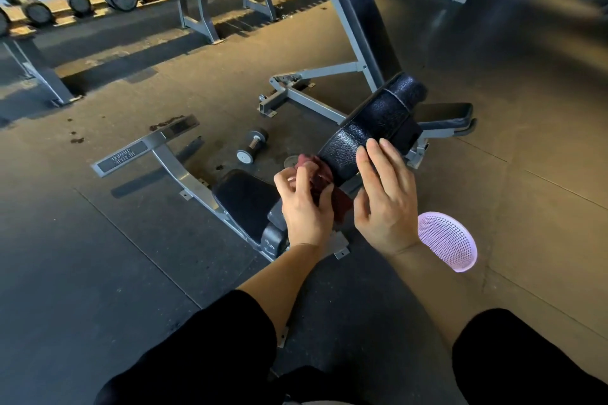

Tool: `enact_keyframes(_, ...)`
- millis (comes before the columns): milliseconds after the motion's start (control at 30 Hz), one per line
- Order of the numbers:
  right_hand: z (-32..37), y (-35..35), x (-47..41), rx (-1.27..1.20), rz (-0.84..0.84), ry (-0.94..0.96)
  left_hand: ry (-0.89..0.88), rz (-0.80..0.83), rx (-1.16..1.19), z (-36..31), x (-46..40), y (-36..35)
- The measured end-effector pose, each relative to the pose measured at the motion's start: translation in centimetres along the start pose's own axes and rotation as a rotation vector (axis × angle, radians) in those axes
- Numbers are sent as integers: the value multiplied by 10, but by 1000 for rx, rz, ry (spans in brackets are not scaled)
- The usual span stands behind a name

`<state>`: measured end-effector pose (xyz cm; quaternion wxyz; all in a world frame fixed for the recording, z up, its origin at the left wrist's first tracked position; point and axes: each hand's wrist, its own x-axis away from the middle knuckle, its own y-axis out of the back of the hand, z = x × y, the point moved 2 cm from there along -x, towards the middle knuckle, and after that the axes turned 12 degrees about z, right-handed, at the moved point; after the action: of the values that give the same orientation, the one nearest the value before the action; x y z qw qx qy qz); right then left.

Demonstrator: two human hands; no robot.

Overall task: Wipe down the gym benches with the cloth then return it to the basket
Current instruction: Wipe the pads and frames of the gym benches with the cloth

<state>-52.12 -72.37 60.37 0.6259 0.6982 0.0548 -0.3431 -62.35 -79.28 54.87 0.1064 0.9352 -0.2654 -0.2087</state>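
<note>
While wiping: left hand (pixel 301 207) bunches the dark red cloth (pixel 317 174) against the near end of the black bench pad (pixel 375 122).
Left grip: fingers curled round the cloth.
Right hand (pixel 385 200): fingers straight, flat on the pad's end, holding nothing.
Basket (pixel 450 240): pink mesh, on the floor (pixel 98 273) just right of the right wrist.
Loose dumbbell (pixel 251 149): on the floor left of the pad.

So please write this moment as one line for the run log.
step: wiping bench pad | left hand: grips red cloth | right hand: rests on pad | basket: on floor, right
</note>
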Motion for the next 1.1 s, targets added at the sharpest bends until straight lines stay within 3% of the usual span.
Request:
enact_keyframes(67,-1,1,1,5,1,8,17,-22,-8,-4,1,3)
enact_keyframes(167,-1,4,1,9,16,16,-151,-86,13,-26,3,5)
enact_keyframes(267,-1,5,-1,2,28,24,-289,4,-36,-37,-4,1)
enact_keyframes(333,-3,7,-1,10,35,28,-220,61,-73,-21,-4,-2)
enact_keyframes(467,-3,8,1,20,40,26,123,131,-185,35,19,5)
enact_keyframes(533,-3,9,0,15,46,29,54,50,-124,29,22,8)
enact_keyframes(600,-4,11,0,12,60,31,-136,-19,-56,-1,12,5)
enact_keyframes(700,-5,11,0,-3,74,34,-306,-22,-82,-30,-6,-5)
enact_keyframes(833,-5,7,0,-4,52,23,-223,54,-134,-7,-6,-3)
enact_keyframes(967,-4,7,0,12,29,30,88,154,-235,23,7,6)
enact_keyframes(1033,-4,8,2,25,33,32,67,81,-204,17,11,11)
enact_keyframes(1100,-6,8,1,21,35,41,-71,13,-58,-14,1,15)
